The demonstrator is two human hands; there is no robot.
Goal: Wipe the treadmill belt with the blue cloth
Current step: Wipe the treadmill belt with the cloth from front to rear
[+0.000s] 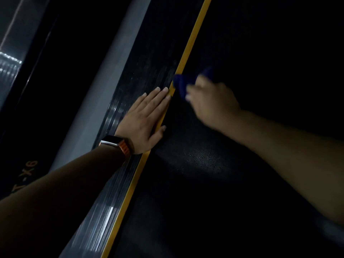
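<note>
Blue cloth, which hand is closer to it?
Right. The right hand holds the blue cloth; the left hand lies flat on the yellow strip, just short of it.

Bare arms, one wristwatch.
The wristwatch has a pale rectangular case with a glossy face, on an orange band. Just above it is the bare left hand, below it the bare left forearm, and well right of it the blurred right hand.
</note>
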